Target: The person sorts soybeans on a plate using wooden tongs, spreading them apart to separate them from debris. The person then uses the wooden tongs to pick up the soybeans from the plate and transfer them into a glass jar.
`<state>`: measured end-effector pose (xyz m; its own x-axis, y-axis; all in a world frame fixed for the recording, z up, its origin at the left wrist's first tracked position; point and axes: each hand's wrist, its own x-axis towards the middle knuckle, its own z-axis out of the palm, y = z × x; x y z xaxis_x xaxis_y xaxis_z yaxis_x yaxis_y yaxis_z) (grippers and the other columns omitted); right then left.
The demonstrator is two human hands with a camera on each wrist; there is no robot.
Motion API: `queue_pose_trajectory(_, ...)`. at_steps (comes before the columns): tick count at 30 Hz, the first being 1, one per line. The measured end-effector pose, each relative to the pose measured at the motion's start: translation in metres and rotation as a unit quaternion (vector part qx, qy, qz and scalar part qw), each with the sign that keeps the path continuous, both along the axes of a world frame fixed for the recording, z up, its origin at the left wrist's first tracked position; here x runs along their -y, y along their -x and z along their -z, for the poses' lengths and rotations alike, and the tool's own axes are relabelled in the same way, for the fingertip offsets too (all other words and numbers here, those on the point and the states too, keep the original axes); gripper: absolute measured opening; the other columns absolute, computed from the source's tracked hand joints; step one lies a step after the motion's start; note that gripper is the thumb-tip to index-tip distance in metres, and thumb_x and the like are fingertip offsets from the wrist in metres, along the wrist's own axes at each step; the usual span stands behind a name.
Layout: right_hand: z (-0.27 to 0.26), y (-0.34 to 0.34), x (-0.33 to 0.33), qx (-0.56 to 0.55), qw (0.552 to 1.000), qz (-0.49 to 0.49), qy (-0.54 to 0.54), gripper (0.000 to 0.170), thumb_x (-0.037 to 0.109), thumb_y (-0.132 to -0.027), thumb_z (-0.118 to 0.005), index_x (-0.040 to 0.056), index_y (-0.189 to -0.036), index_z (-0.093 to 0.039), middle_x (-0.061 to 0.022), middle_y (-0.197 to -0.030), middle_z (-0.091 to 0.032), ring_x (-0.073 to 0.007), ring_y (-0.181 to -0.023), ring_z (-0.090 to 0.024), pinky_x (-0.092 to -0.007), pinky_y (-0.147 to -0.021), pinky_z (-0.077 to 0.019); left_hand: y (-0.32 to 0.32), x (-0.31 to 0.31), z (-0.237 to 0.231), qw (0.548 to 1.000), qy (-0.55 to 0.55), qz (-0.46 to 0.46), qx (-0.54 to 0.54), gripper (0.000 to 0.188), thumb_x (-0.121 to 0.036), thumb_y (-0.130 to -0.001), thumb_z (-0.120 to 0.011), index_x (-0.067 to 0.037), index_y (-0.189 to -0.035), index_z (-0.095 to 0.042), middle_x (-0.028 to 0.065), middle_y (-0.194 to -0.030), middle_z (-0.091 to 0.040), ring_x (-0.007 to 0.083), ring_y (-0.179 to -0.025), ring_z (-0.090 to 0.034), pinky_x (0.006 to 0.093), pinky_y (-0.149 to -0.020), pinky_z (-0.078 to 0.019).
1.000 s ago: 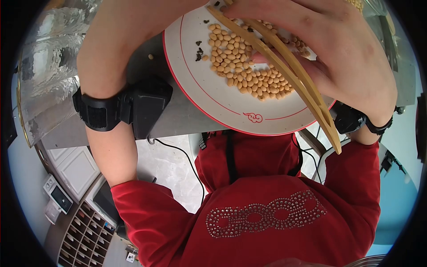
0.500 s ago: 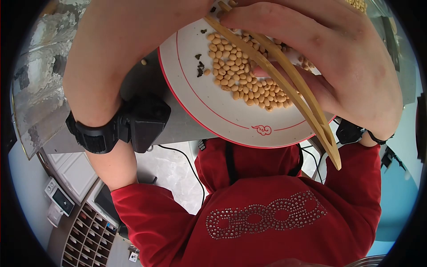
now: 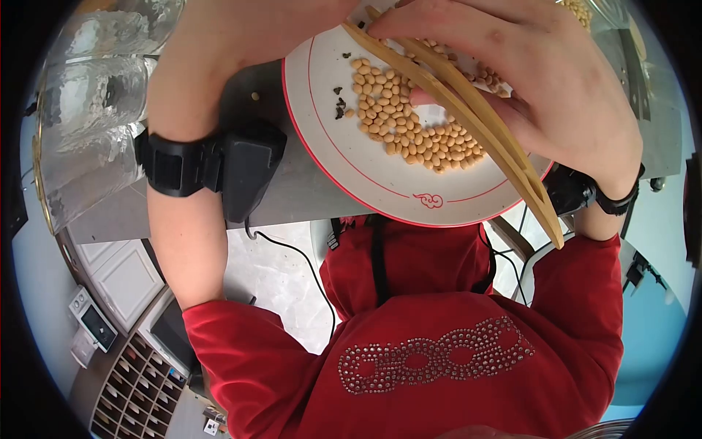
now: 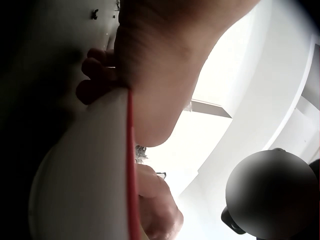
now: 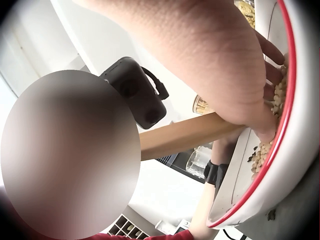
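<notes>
My right hand (image 3: 563, 91) reaches over a white plate (image 3: 322, 139) with a red rim, its thumb down among pale yellow soybeans (image 3: 391, 121). Wooden tongs (image 3: 479, 132) lie held in this hand, running diagonally between thumb and forefinger, the joined end past the plate's near edge. In the right wrist view, fingertips touch the beans. At the far left of the plate is my left hand (image 4: 155, 60), cut off at the top of the head view. In the left wrist view its fingers (image 4: 95, 75) sit in shadow beside the rim; whether they pinch anything I cannot tell.
Dark shrivelled bits (image 3: 340, 108) lie on the plate's left part. A single bean (image 3: 255, 96) rests on the grey table (image 3: 292, 197). Clear glass containers (image 3: 95, 102) stand at the left, and a container of yellow beans (image 3: 579, 12) at the far right.
The plate and both arms shift down and left in the head view, then back up and right. The right hand keeps the tongs and its thumb among the beans.
</notes>
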<state>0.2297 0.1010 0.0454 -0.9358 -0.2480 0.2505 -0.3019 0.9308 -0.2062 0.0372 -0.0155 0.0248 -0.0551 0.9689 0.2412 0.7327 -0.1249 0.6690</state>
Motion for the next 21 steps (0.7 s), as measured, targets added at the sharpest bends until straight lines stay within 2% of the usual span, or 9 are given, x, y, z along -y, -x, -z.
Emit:
queue_pose_trajectory(1, -0.006, 0.0, 0.003, 0.057, 0.998, 0.03, -0.014, 0.035, 0.013, -0.083, -0.078, 0.0035, -0.115, -0.067, -0.0093, -0.099, -0.064, -0.03, -0.086, -0.067, -0.04, -0.07, -0.0565, 0.0, -0.001, 0.001, 0.999, -0.003, -0.003, 0.047, 0.013, -0.008, -0.1, -0.066, 0.002, -0.092, -0.067, -0.0007, -0.057, -0.044, 0.0053, -0.055, -0.034, 0.0263, -0.051, -0.0266)
queue_pose_trajectory(2, -0.002, -0.001, 0.001, 0.053, 0.998, 0.03, -0.016, 0.035, 0.013, -0.083, -0.078, 0.0035, -0.115, -0.067, -0.0093, -0.099, -0.064, -0.03, -0.086, -0.067, -0.04, -0.07, -0.0565, 0.001, -0.002, 0.002, 0.999, -0.004, -0.004, 0.044, 0.013, -0.008, -0.1, -0.066, 0.002, -0.092, -0.067, -0.0007, -0.057, -0.044, 0.0053, -0.055, -0.034, 0.0263, -0.051, -0.0266)
queue_pose_trajectory(4, 0.012, -0.002, -0.006, -0.023, 0.995, 0.02, 0.096, 0.034, 0.014, -0.084, -0.077, 0.0035, -0.114, -0.067, -0.0087, -0.096, -0.064, -0.0299, -0.084, -0.067, -0.0399, -0.067, -0.056, 0.002, -0.005, 0.003, 0.996, -0.013, -0.004, 0.091, 0.012, -0.006, -0.101, -0.065, 0.003, -0.094, -0.067, -0.0033, -0.059, -0.045, 0.0032, -0.058, -0.035, 0.0248, -0.052, -0.0271)
queue_pose_trajectory(5, 0.012, -0.001, -0.008, -0.026, 0.995, 0.02, 0.094, 0.034, 0.014, -0.084, -0.077, 0.0035, -0.114, -0.067, -0.0087, -0.096, -0.064, -0.0299, -0.084, -0.067, -0.0399, -0.067, -0.056, 0.006, -0.009, 0.012, 0.996, -0.016, -0.003, 0.088, 0.012, -0.006, -0.101, -0.065, 0.003, -0.094, -0.067, -0.0033, -0.059, -0.045, 0.0032, -0.058, -0.035, 0.0248, -0.052, -0.0271)
queue_pose_trajectory(7, 0.011, 0.0, -0.012, -0.017, 0.995, 0.011, 0.099, 0.033, 0.015, -0.084, -0.077, 0.0029, -0.114, -0.067, -0.0091, -0.096, -0.064, -0.0308, -0.085, -0.068, -0.0397, -0.068, -0.0566, 0.016, -0.015, 0.033, 0.984, -0.078, 0.031, 0.157, 0.013, -0.007, -0.101, -0.065, 0.004, -0.095, -0.068, -0.0041, -0.061, -0.046, 0.0024, -0.059, -0.036, 0.0238, -0.053, -0.0281)
queue_pose_trajectory(12, 0.011, 0.002, -0.02, -0.021, 0.996, 0.005, 0.085, 0.034, 0.015, -0.085, -0.075, 0.0021, -0.116, -0.066, -0.0104, -0.099, -0.066, -0.0322, -0.087, -0.068, -0.0399, -0.071, -0.0576, 0.017, -0.019, 0.026, 0.99, -0.1, 0.007, 0.102, 0.014, -0.007, -0.101, -0.065, 0.004, -0.093, -0.068, -0.0049, -0.061, -0.046, 0.0024, -0.059, -0.037, 0.0233, -0.052, -0.0289)
queue_pose_trajectory(17, 0.005, 0.004, -0.018, -0.014, 0.995, -0.002, 0.098, 0.037, 0.015, -0.085, -0.075, 0.0022, -0.118, -0.066, -0.0118, -0.102, -0.066, -0.0334, -0.089, -0.068, -0.0407, -0.071, -0.0577, 0.01, -0.014, 0.011, 0.995, -0.024, -0.047, 0.082, 0.013, -0.007, -0.101, -0.066, 0.004, -0.093, -0.068, -0.0049, -0.061, -0.046, 0.0027, -0.058, -0.036, 0.0233, -0.052, -0.0287)
queue_pose_trajectory(19, -0.006, 0.003, -0.012, 0.079, 0.994, 0.045, 0.055, 0.038, 0.016, -0.085, -0.075, 0.0017, -0.12, -0.066, -0.0126, -0.101, -0.066, -0.034, -0.09, -0.068, -0.0413, -0.071, -0.0575, 0.017, -0.016, 0.028, 0.99, -0.103, -0.002, 0.099, 0.013, -0.007, -0.1, -0.066, 0.004, -0.093, -0.068, -0.0044, -0.06, -0.045, 0.0031, -0.057, -0.035, 0.0235, -0.051, -0.0284)
queue_pose_trajectory(21, -0.002, 0.002, -0.013, 0.031, 0.995, 0.025, 0.088, 0.037, 0.017, -0.086, -0.076, 0.0015, -0.119, -0.066, -0.0125, -0.101, -0.066, -0.0346, -0.088, -0.068, -0.0416, -0.071, -0.0571, 0.017, -0.016, 0.026, 0.991, -0.108, -0.009, 0.083, 0.014, -0.007, -0.1, -0.067, 0.004, -0.092, -0.068, -0.0039, -0.06, -0.044, 0.003, -0.057, -0.036, 0.0237, -0.051, -0.0285)
